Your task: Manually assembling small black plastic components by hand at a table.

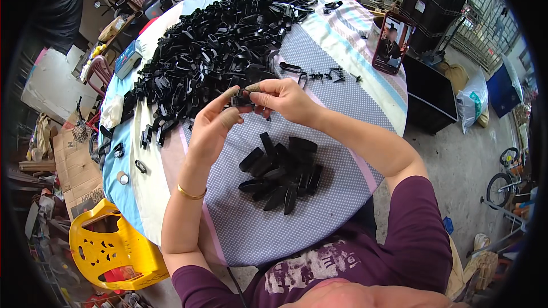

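Centrally, small black piece (241, 101) between facing fingertips (230, 116), left hand (210, 124) and right hand (290, 102) pinching it

the fingertips (230, 116) partly hide the small black piece (241, 101) between them.

Small, glossy black piece (241, 101), partly hidden, between the fingertips of both hands (214, 124) (290, 102)

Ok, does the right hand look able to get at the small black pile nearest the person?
Likely yes: only patterned cloth seems to lie between the right hand and the small black pile. That hand and the left hand hold a small black part, though, so the right may need freeing first.
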Demonstrator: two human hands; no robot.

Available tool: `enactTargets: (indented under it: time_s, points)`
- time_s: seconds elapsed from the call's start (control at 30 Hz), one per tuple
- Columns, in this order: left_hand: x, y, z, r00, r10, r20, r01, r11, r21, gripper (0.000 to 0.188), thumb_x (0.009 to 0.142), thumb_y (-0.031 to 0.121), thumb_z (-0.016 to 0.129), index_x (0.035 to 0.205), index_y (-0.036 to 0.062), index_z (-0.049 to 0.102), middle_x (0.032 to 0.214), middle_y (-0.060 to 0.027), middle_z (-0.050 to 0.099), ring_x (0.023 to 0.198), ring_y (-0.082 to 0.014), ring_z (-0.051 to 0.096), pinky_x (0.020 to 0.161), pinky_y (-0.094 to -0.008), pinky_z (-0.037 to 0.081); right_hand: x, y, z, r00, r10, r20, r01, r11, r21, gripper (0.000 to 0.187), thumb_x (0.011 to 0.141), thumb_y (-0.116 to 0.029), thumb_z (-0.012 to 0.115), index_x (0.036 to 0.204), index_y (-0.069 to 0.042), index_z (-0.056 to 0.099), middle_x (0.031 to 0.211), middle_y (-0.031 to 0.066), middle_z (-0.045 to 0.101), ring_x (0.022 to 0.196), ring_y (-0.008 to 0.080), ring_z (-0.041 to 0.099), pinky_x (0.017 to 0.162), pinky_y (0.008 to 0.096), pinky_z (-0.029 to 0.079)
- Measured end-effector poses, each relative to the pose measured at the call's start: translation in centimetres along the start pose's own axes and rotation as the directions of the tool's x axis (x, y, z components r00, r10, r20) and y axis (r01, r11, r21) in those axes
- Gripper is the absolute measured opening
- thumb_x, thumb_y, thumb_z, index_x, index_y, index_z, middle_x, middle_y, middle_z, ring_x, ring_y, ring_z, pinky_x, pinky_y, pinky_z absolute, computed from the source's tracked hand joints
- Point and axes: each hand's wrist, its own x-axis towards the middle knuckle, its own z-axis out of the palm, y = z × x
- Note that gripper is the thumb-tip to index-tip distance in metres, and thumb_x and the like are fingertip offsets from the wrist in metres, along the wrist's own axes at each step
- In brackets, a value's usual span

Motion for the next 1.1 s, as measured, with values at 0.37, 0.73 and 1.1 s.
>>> enactTargets:
  time_s: [0.37,0.73,1.1]
  points:
    - [-0.5,-0.9,-0.1,0.967,0.198,-0.158,-0.115,0.899,0.424,0.029,0.08,0.001,0.064,0.109,-0.0004,0.061,0.086,-0.0013,0.065,0.075,-0.0061,0.057,0.065,-0.0177,0.044,-0.7,-1.1,0.8,1.0,0.017,0.017,-0.017,1.0,-0.015,0.021,0.09,-0.012,0.054,0.102,0.002,0.064,0.09,0.0058,0.062,0.064,0.0074,0.057,0.054,0.0191,0.046]
    - [-0.8,-1.6,1.3,0.955,0.198,-0.221,-0.141,0.958,0.251,0.034,0.081,0.001,0.064,0.114,-0.0023,0.059,0.095,-0.0023,0.064,0.082,-0.0063,0.056,0.071,-0.0176,0.046,-1.6,-1.0,2.3,0.976,-0.16,-0.15,0.134,0.977,-0.166,0.02,0.088,-0.008,0.057,0.103,0.004,0.062,0.092,0.0077,0.062,0.065,0.0084,0.06,0.055,0.0193,0.049]
    - [-0.9,-0.2,0.6,0.979,0.2,-0.033,-0.183,0.94,0.289,0.024,0.085,0.0,0.057,0.108,-0.0031,0.061,0.098,-0.0078,0.064,0.088,-0.0109,0.058,0.081,-0.0222,0.045,-1.5,-1.3,1.7,0.992,0.009,0.13,0.04,0.928,-0.371,0.022,0.083,-0.017,0.066,0.09,0.004,0.062,0.071,0.0072,0.064,0.064,0.0089,0.06,0.058,0.024,0.048]
